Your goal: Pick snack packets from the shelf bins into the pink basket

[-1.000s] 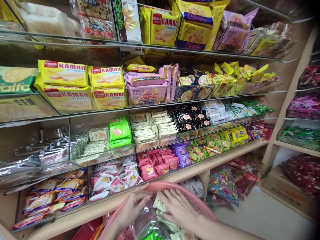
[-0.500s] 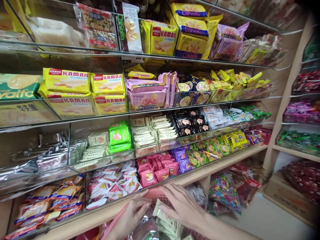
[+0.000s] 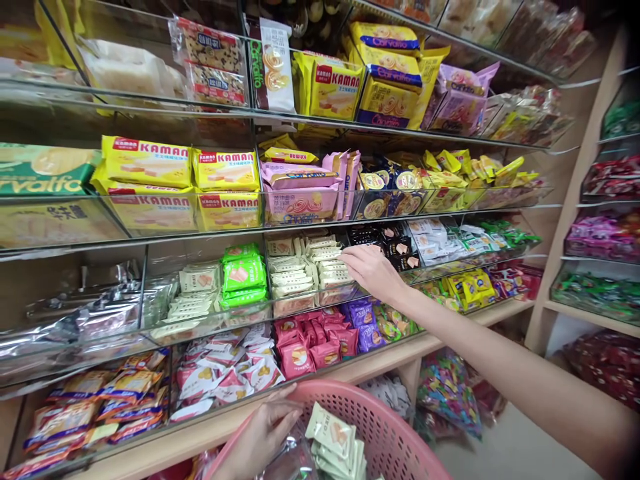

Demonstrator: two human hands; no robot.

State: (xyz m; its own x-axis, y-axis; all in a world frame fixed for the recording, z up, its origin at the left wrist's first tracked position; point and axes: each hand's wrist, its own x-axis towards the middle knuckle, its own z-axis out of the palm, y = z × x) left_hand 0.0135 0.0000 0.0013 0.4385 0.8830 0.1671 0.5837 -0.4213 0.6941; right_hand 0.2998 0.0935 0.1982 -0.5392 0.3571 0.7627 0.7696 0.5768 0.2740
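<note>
My left hand (image 3: pixel 263 437) is closed on the rim of a pink perforated plastic basket (image 3: pixel 405 440) at the bottom of the view. Inside the basket lie several cream-coloured wafer packets (image 3: pixel 333 433) in a stack, beside a clear wrapped package (image 3: pixel 290 460). My right hand (image 3: pixel 375 270) is stretched out to the third shelf, its fingers loosely bent and nothing seen held. Its fingertips are at the right-hand stack of cream wafer packets (image 3: pixel 333 267); whether they touch is hard to tell. Black wafer packets (image 3: pixel 400 243) lie behind the hand, partly hidden by it.
Low clear panels (image 3: pixel 200 317) front the shelf compartments. Green packets (image 3: pixel 244 277) sit left of the cream ones, red packets (image 3: pixel 315 340) and purple packets (image 3: pixel 365 323) below. Yellow wafer packs (image 3: pixel 150 167) fill the shelf above. Colourful bagged goods (image 3: pixel 447 393) stand low on the right.
My right hand has left the wafer packets in the basket and moved up to the shelf. More of the basket shows now. My left hand stays on its rim.
</note>
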